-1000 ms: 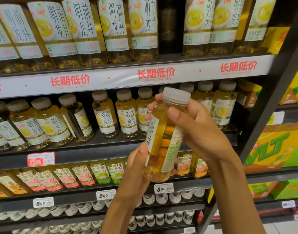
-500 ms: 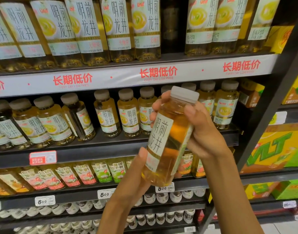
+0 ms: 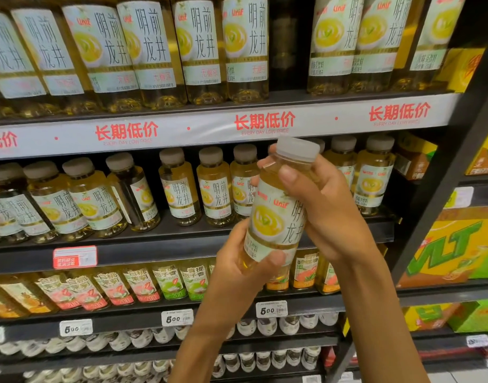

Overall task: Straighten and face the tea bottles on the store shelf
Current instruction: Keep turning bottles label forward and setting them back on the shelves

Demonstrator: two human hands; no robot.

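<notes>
Midway, I judge: both my left hand (image 3: pixel 237 261) and right hand (image 3: pixel 328 205) grip one tea bottle (image 3: pixel 276 214); turned bottle (image 3: pixel 136 194) unfaced.

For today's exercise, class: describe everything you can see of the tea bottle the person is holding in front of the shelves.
The tea bottle is clear plastic, filled with pale golden tea, topped by a wide translucent whitish cap. Its white label shows a yellow cup of tea, a red Unif logo and black Chinese characters, facing the camera. It is held in the air before the middle shelf, tilted with the cap toward the right. The left hand grips its base; the right hand wraps its upper body and neck.
</notes>
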